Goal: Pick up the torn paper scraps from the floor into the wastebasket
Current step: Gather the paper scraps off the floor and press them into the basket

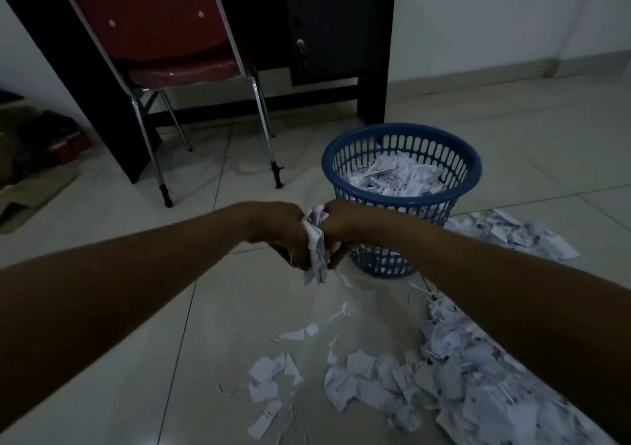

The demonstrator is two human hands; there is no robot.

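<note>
While both arms reached forward, the left hand and right hand pressed together, fingers curled round a bunch of scraps between them. The blue wastebasket, partly filled, stood at one o'clock just beyond the hands; loose paper scraps littered the floor toward five o'clock.

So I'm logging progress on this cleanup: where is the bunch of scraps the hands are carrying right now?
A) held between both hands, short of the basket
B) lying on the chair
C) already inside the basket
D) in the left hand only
A: the left hand and right hand press the bunch of scraps between them, short of the blue wastebasket.
</note>
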